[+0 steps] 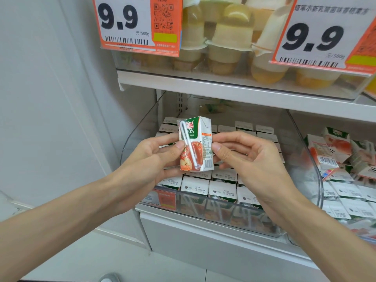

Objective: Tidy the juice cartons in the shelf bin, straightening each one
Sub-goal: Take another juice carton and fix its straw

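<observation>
A small juice carton (198, 139) with a red apple picture and a wrapped straw on its front is held upright above the clear shelf bin (130, 139). My left hand (150, 157) pinches its left side, thumb on the front. My right hand (250, 157) grips its right side with thumb and fingers. Below, rows of cartons (221, 190) stand upright in the bin, white tops showing; my hands hide the middle rows.
A second clear bin (345, 231) at the right holds more cartons, some tilted or lying loose (329, 147). The shelf above (223, 88) carries jelly cups (223, 47) and two 9.9 price tags (138, 25). A white wall panel stands at the left.
</observation>
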The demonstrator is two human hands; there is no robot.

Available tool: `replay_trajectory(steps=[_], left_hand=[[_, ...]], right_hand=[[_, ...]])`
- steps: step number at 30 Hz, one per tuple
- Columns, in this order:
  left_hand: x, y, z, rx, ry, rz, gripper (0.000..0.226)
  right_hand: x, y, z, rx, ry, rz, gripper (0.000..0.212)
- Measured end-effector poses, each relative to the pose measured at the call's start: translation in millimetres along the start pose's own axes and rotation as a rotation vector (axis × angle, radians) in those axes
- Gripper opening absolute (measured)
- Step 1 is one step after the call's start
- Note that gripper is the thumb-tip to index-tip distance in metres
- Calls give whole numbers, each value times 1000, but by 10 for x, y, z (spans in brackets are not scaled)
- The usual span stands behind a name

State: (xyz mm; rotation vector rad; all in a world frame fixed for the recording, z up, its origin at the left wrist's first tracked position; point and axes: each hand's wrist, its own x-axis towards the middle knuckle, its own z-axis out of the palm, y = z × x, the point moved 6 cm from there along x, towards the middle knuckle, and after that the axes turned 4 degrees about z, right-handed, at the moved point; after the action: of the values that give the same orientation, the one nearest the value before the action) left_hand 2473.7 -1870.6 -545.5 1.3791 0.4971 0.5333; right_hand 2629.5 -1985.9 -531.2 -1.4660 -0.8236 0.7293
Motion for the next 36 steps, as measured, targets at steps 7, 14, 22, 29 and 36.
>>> replay_trajectory(steps=[7,14,22,29,36], left_hand=[[-1,42,-86,62,125,39,40],[-2,50,-85,64,107,67,38],[14,70,-73,107,55,121,41],[-42,35,119,123,-153,43,39],[-47,39,50,35,40,-16,45]], right_hand=[[4,76,48,-103,-60,68,20],[12,91,75,-75,-59,66,19],[12,101,62,34,-37,118,16],[-17,19,145,-22,-132,73,34],[-30,18,169,-93,-142,45,28]])
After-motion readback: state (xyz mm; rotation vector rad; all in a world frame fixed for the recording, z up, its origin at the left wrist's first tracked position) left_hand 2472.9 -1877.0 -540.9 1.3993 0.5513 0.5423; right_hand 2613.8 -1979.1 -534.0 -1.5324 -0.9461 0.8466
